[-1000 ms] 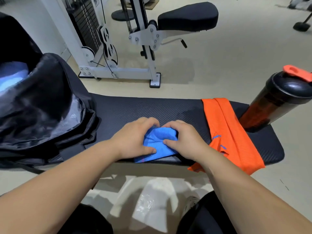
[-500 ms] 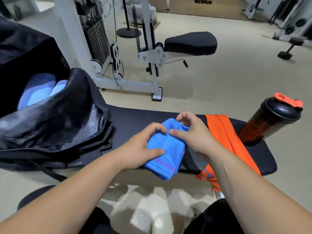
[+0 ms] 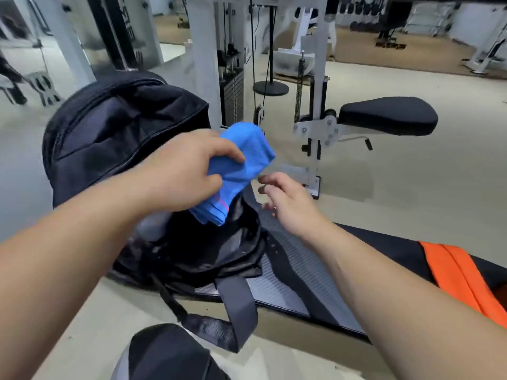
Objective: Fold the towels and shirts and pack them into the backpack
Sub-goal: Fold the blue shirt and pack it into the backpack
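Backpack [image 3: 123, 127] stands open at the bench's [image 3: 301, 270] left end. My left hand [image 3: 181, 174] grips the folded blue towel [image 3: 241, 163] above its mouth, forearm reaching in from lower left. My right hand [image 3: 288, 198] is just beside the towel, fingers loosely curled, empty. Orange shirt [image 3: 461, 272] lies far right on the bench.

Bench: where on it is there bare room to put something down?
The bare patch of bench lies between the backpack and the orange shirt. The left end is crowded: the backpack covers it, its straps hang over the front edge, and the left hand holds the blue towel above it.
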### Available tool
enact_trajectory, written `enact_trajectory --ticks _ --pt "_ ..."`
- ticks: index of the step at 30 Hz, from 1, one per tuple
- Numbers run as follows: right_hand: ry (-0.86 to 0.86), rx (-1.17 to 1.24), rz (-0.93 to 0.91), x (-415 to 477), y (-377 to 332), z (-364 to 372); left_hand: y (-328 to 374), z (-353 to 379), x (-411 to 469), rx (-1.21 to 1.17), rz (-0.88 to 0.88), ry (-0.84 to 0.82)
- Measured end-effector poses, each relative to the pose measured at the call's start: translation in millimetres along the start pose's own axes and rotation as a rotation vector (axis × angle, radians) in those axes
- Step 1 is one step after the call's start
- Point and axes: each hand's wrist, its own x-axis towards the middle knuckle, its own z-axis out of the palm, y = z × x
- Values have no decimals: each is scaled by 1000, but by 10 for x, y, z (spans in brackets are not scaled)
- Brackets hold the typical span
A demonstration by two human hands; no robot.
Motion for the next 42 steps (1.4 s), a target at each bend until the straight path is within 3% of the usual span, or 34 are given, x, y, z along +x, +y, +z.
enact_trajectory --ticks 2,6,10,15,18,25,27,30,32,34,39,40,42 --pt "-75 -395 -149 106 -117 202 -186 -206 179 201 21 27" --pt "-276 -761 -475 205 -428 594 -628 -374 480 459 -2 49" --pt "-409 -1113 -442 371 -392 706 -986 -347 521 685 -67 41" --pt "-337 -1036 -511 287 -43 452 -1407 -515 446 746 -81 112" --pt "-260 -972 -506 191 118 274 -1509 -706 393 760 -109 63" --pt "-194 -959 -484 18 107 251 -1187 -566 497 804 -214 -26" --pt "-174 -947 -484 6 91 297 -994 -390 554 613 -219 27" --pt "-170 -965 -492 8 80 312 -735 -124 584 141 -301 142" --pt "-173 -963 -491 9 78 308 -700 101 535 -209 -434 131" --pt "-179 -963 -489 15 73 308 -817 353 453 -400 -519 76" --pt "-177 -968 -512 33 81 315 -1241 645 326 -338 -506 77" --pt "-173 -970 -513 33 91 316 -1327 680 338 -245 -482 39" --pt "-163 -972 -518 32 111 319 -1409 719 367 157 -423 -63"
